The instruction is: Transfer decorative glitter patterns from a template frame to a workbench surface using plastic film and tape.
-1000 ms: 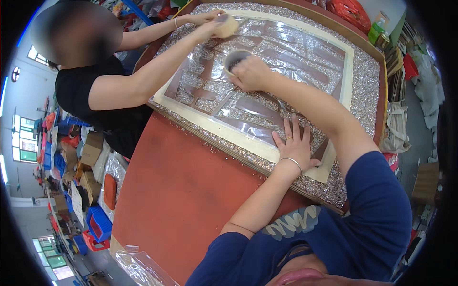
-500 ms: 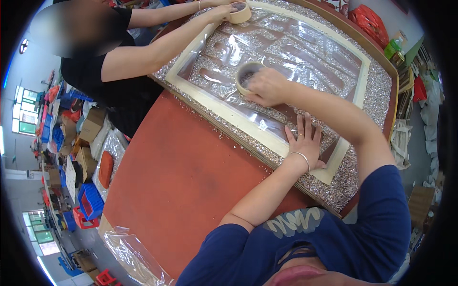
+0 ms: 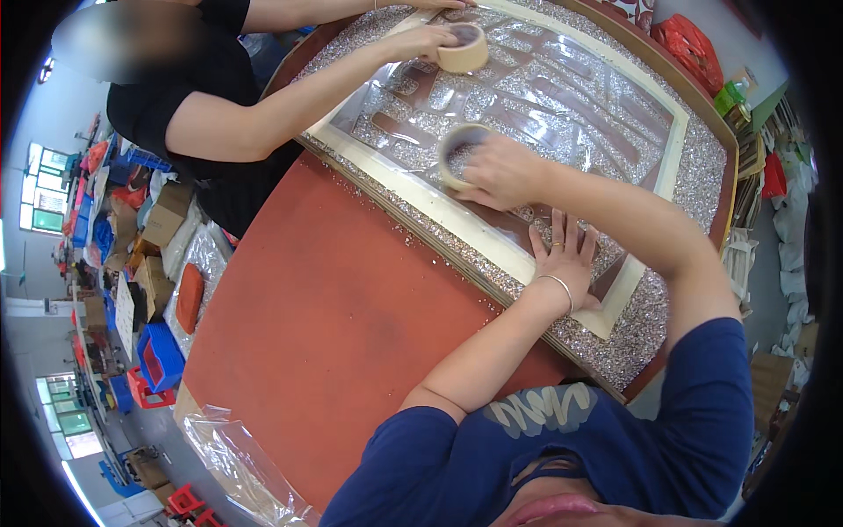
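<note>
A clear plastic sheet (image 3: 562, 57) with a pale tape border (image 3: 413, 204) lies over a pattern of brown cut-out strips and small glittering stones. My right hand (image 3: 505, 173), slightly blurred, grips a roll of tape (image 3: 447, 165) and presses it against the sheet. Just nearer to me, my left hand (image 3: 563, 262) rests flat with fingers spread on the sheet's near right corner. Across the board, a co-worker's hand (image 3: 423, 42) holds another tape roll (image 3: 464, 60) on the sheet. That person's other hand is at the far edge.
Loose glittering stones (image 3: 637, 351) surround the sheet on the wooden-edged board (image 3: 733, 167). A red-brown tabletop (image 3: 351, 316) extends at the near left, with crumpled clear film (image 3: 237, 457) at its corner. Blue crates (image 3: 160, 356) and cartons (image 3: 167, 215) crowd the left; a red bag (image 3: 689, 53) sits far right.
My right hand and its tape roll have shifted slightly toward me. The co-worker's tape roll has moved right and nearer, and their other hand has moved right. My left hand stays flat.
</note>
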`<state>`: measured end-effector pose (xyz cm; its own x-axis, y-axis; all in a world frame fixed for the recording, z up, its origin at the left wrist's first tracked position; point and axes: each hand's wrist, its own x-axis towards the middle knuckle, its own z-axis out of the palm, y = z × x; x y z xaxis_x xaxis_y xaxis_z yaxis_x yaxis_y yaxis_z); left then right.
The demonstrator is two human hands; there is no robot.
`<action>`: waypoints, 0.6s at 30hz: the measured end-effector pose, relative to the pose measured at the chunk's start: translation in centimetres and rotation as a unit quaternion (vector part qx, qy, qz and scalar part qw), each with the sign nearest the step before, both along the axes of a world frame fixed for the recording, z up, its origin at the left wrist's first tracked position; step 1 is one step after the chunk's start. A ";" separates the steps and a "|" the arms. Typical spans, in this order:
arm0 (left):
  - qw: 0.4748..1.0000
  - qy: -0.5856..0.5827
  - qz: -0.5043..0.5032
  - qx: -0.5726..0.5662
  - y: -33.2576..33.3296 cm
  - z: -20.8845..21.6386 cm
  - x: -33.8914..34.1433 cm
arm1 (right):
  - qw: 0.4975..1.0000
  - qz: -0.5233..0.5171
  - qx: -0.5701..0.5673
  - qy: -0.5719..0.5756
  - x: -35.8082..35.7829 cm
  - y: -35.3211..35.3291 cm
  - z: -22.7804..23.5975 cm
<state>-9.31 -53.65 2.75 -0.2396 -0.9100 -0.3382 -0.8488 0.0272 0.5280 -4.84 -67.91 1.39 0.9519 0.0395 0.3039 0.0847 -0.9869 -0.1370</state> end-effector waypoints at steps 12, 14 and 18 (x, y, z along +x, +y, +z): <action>0.999 0.015 -0.051 -0.005 -0.2 -0.6 -0.3 | 0.987 -0.159 -0.030 -0.004 5.6 1.9 -0.8; 0.999 -0.010 -0.046 0.021 -0.6 -0.3 -0.5 | 0.982 -0.184 -0.045 -0.026 3.5 2.3 -0.8; 0.998 -0.034 0.038 -0.024 0.3 -0.5 -0.4 | 0.975 -0.200 -0.023 0.091 -5.2 -0.1 1.4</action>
<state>-9.72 -53.33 2.29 -0.1471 -0.9402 -0.3071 -0.8834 -0.0148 0.4684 -10.06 -67.98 2.82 0.9318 -0.3368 0.1351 -0.3302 -0.9414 -0.0693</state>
